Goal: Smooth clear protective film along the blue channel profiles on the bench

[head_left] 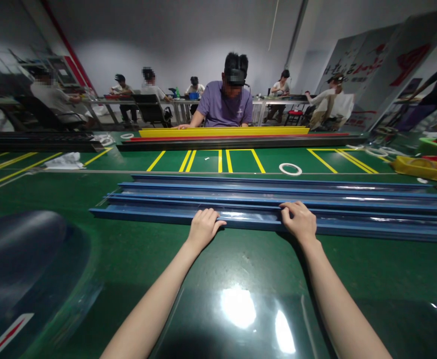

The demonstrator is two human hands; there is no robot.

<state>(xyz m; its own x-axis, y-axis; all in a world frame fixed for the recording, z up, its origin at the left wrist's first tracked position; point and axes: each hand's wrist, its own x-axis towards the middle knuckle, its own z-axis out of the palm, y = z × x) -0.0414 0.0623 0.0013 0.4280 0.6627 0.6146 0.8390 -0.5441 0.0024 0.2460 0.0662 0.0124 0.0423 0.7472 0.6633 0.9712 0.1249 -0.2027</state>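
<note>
Several long blue channel-shaped strips lie side by side across the green table, with a shiny lining in their grooves. My left hand grips the near edge of the closest strip, its fingers curled over into the groove and the thumb along the front side. Farther right, my right hand holds the same strip in a pinch, fingers bent over its wall. Both palms face down, and the fingertips inside the groove are partly hidden.
A dark blue rolled sheet lies at the left. A white ring and crumpled plastic rest beyond the strips. Farther back are a yellow strip, a yellow tray and a seated person opposite.
</note>
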